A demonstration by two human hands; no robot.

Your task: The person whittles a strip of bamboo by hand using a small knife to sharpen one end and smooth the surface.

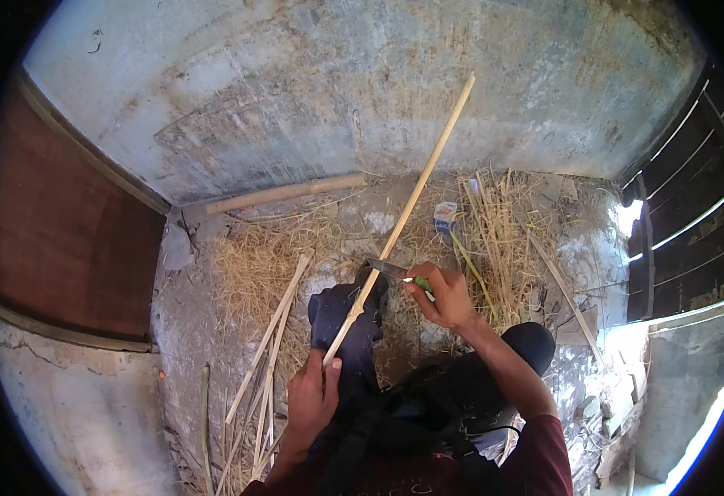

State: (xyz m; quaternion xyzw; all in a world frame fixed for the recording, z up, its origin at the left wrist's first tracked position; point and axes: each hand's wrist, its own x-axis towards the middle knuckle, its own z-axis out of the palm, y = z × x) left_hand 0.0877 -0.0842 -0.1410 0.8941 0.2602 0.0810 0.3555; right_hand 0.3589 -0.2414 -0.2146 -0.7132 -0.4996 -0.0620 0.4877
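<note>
- The left hand (pixel 312 397) is gripping, fingers closed, the lower end of a long bamboo strip (pixel 407 207) slanting up toward the wall (pixel 312 91);
- the right hand (pixel 443 296) is clasping a green-handled knife (pixel 395 271), blade touching the strip above a dark cloth (pixel 347 326);
- split strips (pixel 275 331) are lying on the straw-strewn floor (pixel 238 264).

Left hand (pixel 312 397) grips a bamboo strip (pixel 403 217); right hand (pixel 444 296) sets a knife (pixel 396 270) against it.

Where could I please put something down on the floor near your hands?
Bare floor lies between the brown door and the straw. It is crowded under the long stick, around the knife and where split strips lie.
</note>
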